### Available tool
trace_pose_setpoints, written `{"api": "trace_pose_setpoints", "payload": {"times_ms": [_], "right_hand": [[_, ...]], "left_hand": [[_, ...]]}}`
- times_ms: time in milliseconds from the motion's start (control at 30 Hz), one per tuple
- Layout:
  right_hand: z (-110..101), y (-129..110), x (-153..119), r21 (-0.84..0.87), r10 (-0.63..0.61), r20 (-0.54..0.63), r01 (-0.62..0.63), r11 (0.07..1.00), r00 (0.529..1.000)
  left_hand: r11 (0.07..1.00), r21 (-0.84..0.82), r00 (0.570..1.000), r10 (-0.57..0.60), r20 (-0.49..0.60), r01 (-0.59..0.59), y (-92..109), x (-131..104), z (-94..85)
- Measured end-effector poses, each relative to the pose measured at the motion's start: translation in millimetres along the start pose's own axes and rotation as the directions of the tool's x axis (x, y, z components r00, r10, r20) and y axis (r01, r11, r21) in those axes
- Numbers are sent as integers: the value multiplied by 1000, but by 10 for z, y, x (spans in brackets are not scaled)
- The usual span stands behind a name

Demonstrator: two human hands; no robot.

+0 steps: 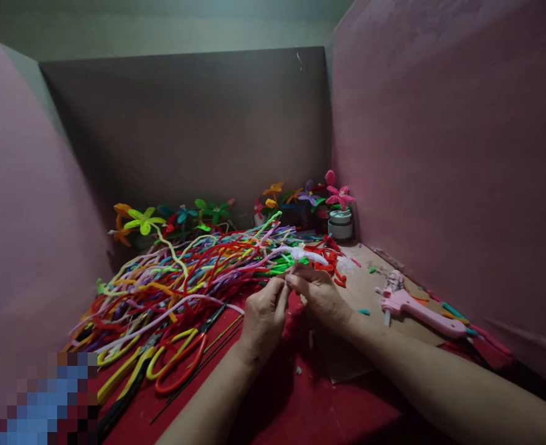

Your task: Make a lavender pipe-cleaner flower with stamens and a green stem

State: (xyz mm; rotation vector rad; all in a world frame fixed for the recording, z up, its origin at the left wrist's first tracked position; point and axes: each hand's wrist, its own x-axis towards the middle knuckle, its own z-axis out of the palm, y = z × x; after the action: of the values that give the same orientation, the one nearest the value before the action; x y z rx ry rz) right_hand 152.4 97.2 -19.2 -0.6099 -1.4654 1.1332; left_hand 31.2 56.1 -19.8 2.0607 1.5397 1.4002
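My left hand and my right hand meet at the middle of the view, fingertips pinched together. Between them they hold a pale lilac pipe-cleaner flower, its petals spreading above my fingers and its lower end hidden in the pinch. Just beyond and to the left lies a large heap of coloured pipe cleaners. Red pipe-cleaner pieces sit right behind the flower.
Red-and-yellow-handled scissors, yellow-black pliers and thin wires lie left. At right, a pink glue gun rests on cardboard. Finished flowers and a small jar stand behind. Pink walls flank the table.
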Motion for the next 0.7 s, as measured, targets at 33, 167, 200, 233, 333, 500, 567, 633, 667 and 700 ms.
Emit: {"api": "trace_pose_setpoints", "payload": {"times_ms": [33, 167, 200, 233, 333, 500, 567, 633, 667, 700], "right_hand": [[-1, 13, 0, 18, -3, 11, 3, 1000, 1000], [-14, 24, 19, 36, -41, 98, 38, 999, 994], [-19, 18, 25, 14, -47, 120, 46, 999, 992], [-25, 9, 32, -13, -45, 137, 47, 999, 989], [-38, -10, 45, -65, -16, 140, 25, 998, 990], [-37, 3, 45, 1, 32, 141, -32, 999, 989], [-38, 22, 47, 50, 46, 146, -54, 997, 988], [-42, 41, 52, 86, 61, 147, -74, 994, 987], [-45, 49, 55, 95, 68, 147, -82, 992, 987], [-49, 54, 57, 100, 73, 147, -88, 991, 986]], "left_hand": [[998, -50, 1000, -31, -5, 31, 2, 6, 6], [873, -404, 962, -249, 111, 273, 27, 46, 11], [813, -480, 944, -286, 165, 330, 34, 58, 6], [752, -541, 927, -306, 218, 376, 37, 69, -1], [586, -665, 887, -310, 344, 462, 31, 94, -25], [336, -765, 835, -261, 485, 549, -8, 91, -43], [292, -779, 831, -248, 498, 554, -19, 82, -42], [271, -786, 830, -241, 503, 555, -26, 75, -38], [267, -787, 829, -239, 505, 556, -27, 73, -36], [265, -787, 829, -238, 507, 557, -28, 73, -35]]}}
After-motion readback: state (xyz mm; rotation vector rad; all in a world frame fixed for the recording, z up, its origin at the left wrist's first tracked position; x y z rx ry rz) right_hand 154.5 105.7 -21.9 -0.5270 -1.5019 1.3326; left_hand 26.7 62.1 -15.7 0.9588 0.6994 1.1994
